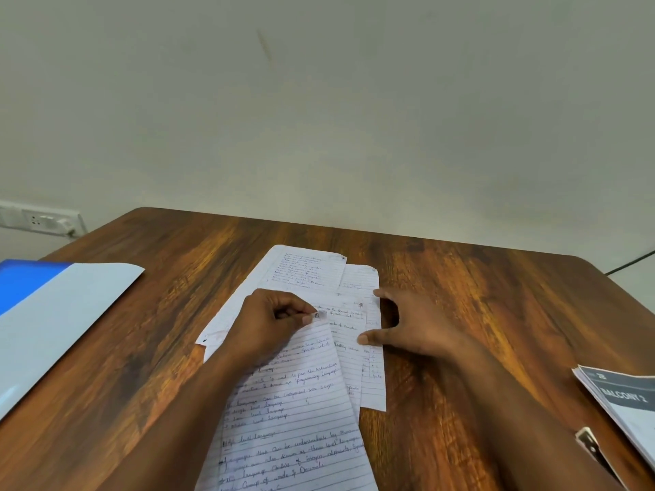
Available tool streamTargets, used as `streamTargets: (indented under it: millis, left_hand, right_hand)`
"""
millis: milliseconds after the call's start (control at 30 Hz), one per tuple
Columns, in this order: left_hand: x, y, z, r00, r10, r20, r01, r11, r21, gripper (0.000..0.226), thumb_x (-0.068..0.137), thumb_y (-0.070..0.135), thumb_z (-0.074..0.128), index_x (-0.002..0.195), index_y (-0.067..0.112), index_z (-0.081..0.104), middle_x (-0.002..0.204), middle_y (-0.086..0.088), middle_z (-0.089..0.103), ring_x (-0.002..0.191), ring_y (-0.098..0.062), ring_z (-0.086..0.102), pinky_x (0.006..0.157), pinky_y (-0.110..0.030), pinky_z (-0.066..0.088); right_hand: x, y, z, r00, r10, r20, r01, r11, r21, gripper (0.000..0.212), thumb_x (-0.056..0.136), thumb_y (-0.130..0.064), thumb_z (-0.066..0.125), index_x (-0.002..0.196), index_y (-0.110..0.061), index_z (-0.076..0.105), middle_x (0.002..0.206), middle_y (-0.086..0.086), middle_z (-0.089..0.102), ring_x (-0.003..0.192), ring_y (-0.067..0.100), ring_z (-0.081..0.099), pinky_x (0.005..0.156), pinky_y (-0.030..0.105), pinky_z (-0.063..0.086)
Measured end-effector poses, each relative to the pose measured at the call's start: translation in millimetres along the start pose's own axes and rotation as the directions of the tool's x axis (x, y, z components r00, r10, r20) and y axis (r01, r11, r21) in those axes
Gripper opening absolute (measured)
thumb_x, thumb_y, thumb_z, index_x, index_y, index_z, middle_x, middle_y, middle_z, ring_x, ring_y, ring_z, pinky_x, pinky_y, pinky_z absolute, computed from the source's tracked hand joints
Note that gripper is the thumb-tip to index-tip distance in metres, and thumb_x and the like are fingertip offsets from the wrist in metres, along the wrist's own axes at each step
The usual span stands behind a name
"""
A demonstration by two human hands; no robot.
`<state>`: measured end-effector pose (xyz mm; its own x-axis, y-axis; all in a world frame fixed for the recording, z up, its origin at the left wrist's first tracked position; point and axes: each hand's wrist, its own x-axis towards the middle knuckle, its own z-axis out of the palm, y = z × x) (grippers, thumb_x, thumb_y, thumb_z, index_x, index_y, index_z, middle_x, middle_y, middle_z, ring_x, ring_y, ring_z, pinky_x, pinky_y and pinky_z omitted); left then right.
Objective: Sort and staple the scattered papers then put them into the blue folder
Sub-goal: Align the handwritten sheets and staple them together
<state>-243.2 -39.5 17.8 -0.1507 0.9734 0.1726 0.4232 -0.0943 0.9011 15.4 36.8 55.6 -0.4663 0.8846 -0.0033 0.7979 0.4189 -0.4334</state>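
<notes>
Several handwritten lined papers (319, 278) lie overlapping in the middle of the wooden table (478, 295). My left hand (269, 322) pinches the top corner of the nearest sheet (297, 412), which lies over the others. My right hand (411, 322) rests open at the right edge of the pile, with fingers spread and thumb on a sheet. The blue folder (53, 320) lies open at the table's left edge, its pale inside face up. A stapler (590, 444) shows at the lower right, partly hidden behind my right forearm.
A grey-and-white booklet (627, 402) lies at the right edge of the table beside the stapler. A wall socket strip (39, 219) sits on the wall at the back left. A dark cable (631, 262) runs off the far right corner.
</notes>
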Motion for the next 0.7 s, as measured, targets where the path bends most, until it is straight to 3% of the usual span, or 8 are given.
streamTargets:
  millis: [67, 133, 167, 233, 333, 533, 600, 700]
  left_hand:
    - [0.1, -0.5, -0.1, 1.0, -0.006, 0.014, 0.006, 1.0, -0.007, 0.012, 0.089, 0.016, 0.082, 0.093, 0.027, 0.084, 0.086, 0.008, 0.08, 0.079, -0.015, 0.073, 0.07, -0.025, 0.054]
    - [0.1, -0.6, -0.7, 1.0, 0.001, 0.03, 0.0, 1.0, -0.02, 0.012, 0.089, 0.015, 0.082, 0.094, 0.026, 0.084, 0.087, 0.007, 0.081, 0.082, -0.02, 0.074, 0.072, -0.028, 0.056]
    - [-0.1, -0.1, -1.0, 0.999, 0.003, 0.035, -0.003, 1.0, -0.026, 0.012, 0.089, 0.015, 0.082, 0.094, 0.026, 0.084, 0.087, 0.007, 0.081, 0.08, -0.018, 0.074, 0.07, -0.026, 0.056]
    - [-0.7, 1.0, -0.8, 0.999, 0.004, 0.034, -0.003, 1.0, -0.024, 0.012, 0.09, 0.014, 0.082, 0.094, 0.025, 0.084, 0.083, 0.006, 0.08, 0.069, -0.009, 0.07, 0.063, -0.02, 0.051]
    - [-0.7, 1.9, 0.7, 1.0, -0.003, 0.026, 0.003, 1.0, -0.022, 0.012, 0.089, 0.012, 0.082, 0.093, 0.023, 0.084, 0.075, 0.005, 0.078, 0.057, -0.002, 0.061, 0.056, -0.015, 0.045]
    - [-1.4, 3.1, 1.3, 1.0, 0.012, 0.023, -0.012, 1.0, -0.002, 0.012, 0.089, 0.011, 0.082, 0.093, 0.022, 0.084, 0.072, 0.011, 0.076, 0.056, 0.002, 0.059, 0.056, -0.014, 0.045]
    - [-1.6, 2.5, 1.3, 1.0, 0.011, 0.02, -0.011, 1.0, 0.001, 0.013, 0.089, 0.011, 0.081, 0.093, 0.023, 0.084, 0.074, 0.01, 0.077, 0.057, 0.002, 0.06, 0.056, -0.014, 0.045]
    - [-0.8, 2.1, 1.1, 1.0, 0.009, 0.019, -0.009, 1.0, 0.007, 0.012, 0.089, 0.011, 0.081, 0.094, 0.022, 0.084, 0.076, 0.011, 0.078, 0.059, 0.003, 0.063, 0.058, -0.012, 0.046]
  right_hand:
    - [0.8, 2.3, 3.8, 1.0, -0.001, -0.011, 0.002, 1.0, 0.014, 0.08, 0.076, -0.051, 0.088, 0.144, -0.024, 0.055, 0.142, -0.012, 0.06, 0.105, -0.001, 0.048, 0.074, 0.006, 0.034]
    - [3.4, 4.2, 6.8, 1.0, 0.014, -0.025, -0.013, 0.999, 0.031, 0.081, 0.077, -0.052, 0.087, 0.145, -0.023, 0.054, 0.143, -0.012, 0.059, 0.104, -0.001, 0.047, 0.071, 0.005, 0.032]
    - [4.0, 2.5, 8.3, 1.0, 0.012, -0.029, -0.011, 0.999, 0.03, 0.084, 0.076, -0.056, 0.086, 0.146, -0.023, 0.053, 0.145, -0.012, 0.057, 0.107, 0.001, 0.048, 0.076, 0.006, 0.034]
    - [5.9, 0.7, 13.8, 0.999, 0.029, -0.029, -0.028, 1.0, 0.011, 0.094, 0.072, -0.071, 0.08, 0.148, -0.025, 0.05, 0.153, -0.012, 0.05, 0.124, 0.008, 0.052, 0.098, 0.025, 0.046]
    - [6.7, 0.4, 19.6, 0.999, 0.045, -0.026, -0.045, 0.999, 0.02, 0.101, 0.062, -0.086, 0.071, 0.145, -0.033, 0.053, 0.157, -0.012, 0.046, 0.136, 0.013, 0.049, 0.115, 0.049, 0.04]
    - [8.2, 2.1, 24.0, 0.995, 0.041, -0.092, -0.028, 0.989, 0.143, 0.069, 0.065, -0.064, 0.088, 0.124, -0.036, 0.065, 0.13, -0.022, 0.058, 0.114, 0.003, 0.055, 0.095, 0.035, 0.052]
    - [8.3, 1.2, 25.0, 0.996, 0.024, -0.09, -0.012, 0.991, 0.131, 0.068, 0.069, -0.062, 0.087, 0.128, -0.035, 0.064, 0.138, -0.019, 0.056, 0.118, 0.001, 0.051, 0.101, 0.035, 0.048]
    - [8.0, -0.7, 24.1, 0.998, 0.027, -0.062, -0.024, 0.998, 0.055, 0.085, 0.073, -0.07, 0.079, 0.146, -0.038, 0.051, 0.162, -0.012, 0.039, 0.142, 0.011, 0.041, 0.12, 0.045, 0.033]
